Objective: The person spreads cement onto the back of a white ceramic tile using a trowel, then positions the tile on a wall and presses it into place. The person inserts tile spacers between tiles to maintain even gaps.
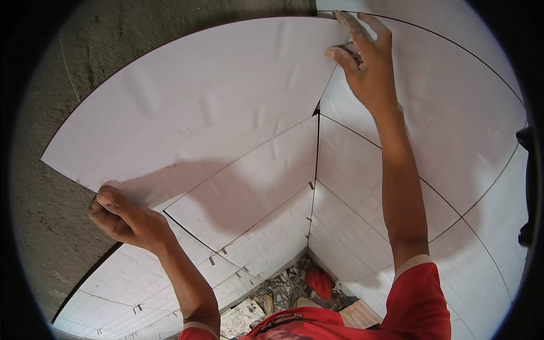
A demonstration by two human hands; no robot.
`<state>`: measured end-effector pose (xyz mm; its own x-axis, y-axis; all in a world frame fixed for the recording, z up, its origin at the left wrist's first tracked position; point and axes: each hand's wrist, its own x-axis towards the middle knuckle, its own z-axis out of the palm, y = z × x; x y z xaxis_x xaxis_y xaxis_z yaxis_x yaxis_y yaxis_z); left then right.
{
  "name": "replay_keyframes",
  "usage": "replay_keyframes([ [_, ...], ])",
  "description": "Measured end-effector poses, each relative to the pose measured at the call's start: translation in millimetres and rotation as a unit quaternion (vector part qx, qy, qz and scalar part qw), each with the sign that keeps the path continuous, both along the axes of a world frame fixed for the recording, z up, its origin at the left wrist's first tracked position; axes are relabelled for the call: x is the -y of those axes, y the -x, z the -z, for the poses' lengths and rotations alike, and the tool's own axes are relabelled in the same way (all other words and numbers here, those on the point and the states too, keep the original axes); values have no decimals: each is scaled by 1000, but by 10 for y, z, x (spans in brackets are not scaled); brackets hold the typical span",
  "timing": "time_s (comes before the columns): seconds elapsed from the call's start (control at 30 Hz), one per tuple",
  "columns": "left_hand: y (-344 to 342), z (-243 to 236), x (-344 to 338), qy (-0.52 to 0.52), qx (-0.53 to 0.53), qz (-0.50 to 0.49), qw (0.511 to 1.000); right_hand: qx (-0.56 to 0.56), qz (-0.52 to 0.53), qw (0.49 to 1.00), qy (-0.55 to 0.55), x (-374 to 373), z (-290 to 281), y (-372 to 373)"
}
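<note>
Left hand (126, 218) pinches a big tile (204, 85); right hand (371, 68) spreads at its corner. Tiles (272, 164) below them are up; gray wall (42, 198) beside the left hand is bare.

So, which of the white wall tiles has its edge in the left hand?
The large upper-left white tile, bordered above by the rough grey wall. The left hand grips its left edge, and no other tile's.
</note>
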<state>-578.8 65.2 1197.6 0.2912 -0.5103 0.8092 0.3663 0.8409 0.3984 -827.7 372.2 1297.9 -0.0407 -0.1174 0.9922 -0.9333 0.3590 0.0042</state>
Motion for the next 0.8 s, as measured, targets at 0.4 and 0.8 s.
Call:
replay_keyframes([
  [0.4,-9,7,21,-17,5,30,999,120,-119,980,-103,-86,-527,-44],
  [0.8,151,-50,-78,-4,7,0,1000,221,-106,962,-120,-34,-701,126],
])
